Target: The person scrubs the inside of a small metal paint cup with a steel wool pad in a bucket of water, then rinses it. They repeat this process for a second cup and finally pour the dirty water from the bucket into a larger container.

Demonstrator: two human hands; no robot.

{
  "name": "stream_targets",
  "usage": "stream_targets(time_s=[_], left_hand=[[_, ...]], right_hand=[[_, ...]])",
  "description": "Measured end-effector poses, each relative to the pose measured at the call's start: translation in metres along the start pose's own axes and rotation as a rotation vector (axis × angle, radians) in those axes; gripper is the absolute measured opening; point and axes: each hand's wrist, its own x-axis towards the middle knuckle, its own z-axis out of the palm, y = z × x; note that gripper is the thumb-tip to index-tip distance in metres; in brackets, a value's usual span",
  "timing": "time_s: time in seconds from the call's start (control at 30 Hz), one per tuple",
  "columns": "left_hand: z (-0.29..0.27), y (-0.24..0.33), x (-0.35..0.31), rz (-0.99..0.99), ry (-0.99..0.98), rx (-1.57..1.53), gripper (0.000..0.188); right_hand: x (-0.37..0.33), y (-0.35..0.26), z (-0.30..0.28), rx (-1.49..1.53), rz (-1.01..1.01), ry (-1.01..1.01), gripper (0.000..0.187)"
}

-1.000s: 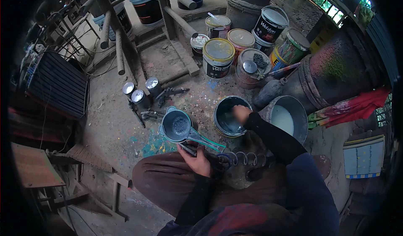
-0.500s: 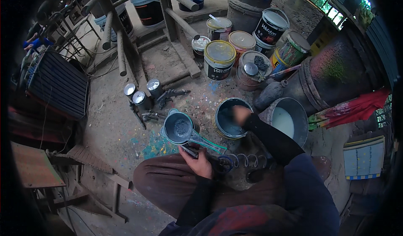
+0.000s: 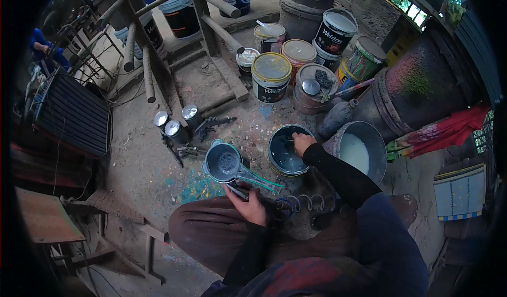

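Note:
My left hand (image 3: 250, 208) is closed around the dark body of a spray gun (image 3: 238, 192), its hose end hidden below my palm. A teal-rimmed strainer (image 3: 223, 161) with a long handle rests over the gun's cup, with pale foamy residue on its mesh. The strainer's handle slants right above my fingers. Over the right rim of a bucket of dark grey-blue liquid (image 3: 282, 157), my right hand (image 3: 303, 143) reaches in with curled fingers. They grip something small and thin whose lower part is hidden.
Right of the bucket stands a larger pail (image 3: 377, 162) of milky liquid. Several spray guns with silver-lidded cups (image 3: 172, 128) sit at the left. Paint cans (image 3: 271, 75) crowd the back, near a wooden frame (image 3: 224, 75). A coiled hose (image 3: 311, 203) lies before my legs.
My right hand, blurred earlier over the bucket's middle, is now sharper and nearer its upper right rim. The left hand, gun and strainer keep nearly the same place.

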Motion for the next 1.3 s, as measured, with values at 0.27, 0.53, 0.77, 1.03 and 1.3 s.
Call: stream_targets(time_s=[0.27, 0.53, 0.77, 1.03, 1.3], left_hand=[[-0.001, -0.007, 0.002, -0.018, 0.021, -0.083, 0.078], [-0.005, -0.007, 0.002, -0.038, 0.009, -0.093, 0.077], [-0.009, -0.013, 0.003, -0.024, 0.008, -0.062, 0.077], [-0.006, -0.008, -0.003, -0.033, -0.013, -0.038, 0.08], [-0.002, -0.004, -0.002, -0.002, 0.008, 0.028, 0.077]], right_hand=[[-0.008, -0.007, 0.013, -0.06, -0.089, -0.35, 0.023], [0.004, -0.006, -0.001, -0.043, 0.066, 0.015, 0.018], [-0.018, -0.014, 0.002, -0.118, -0.054, -0.364, 0.029], [-0.004, -0.023, -0.012, 0.018, 0.077, 0.018, 0.019], [-0.01, -0.013, 0.012, -0.069, -0.032, -0.324, 0.018]])
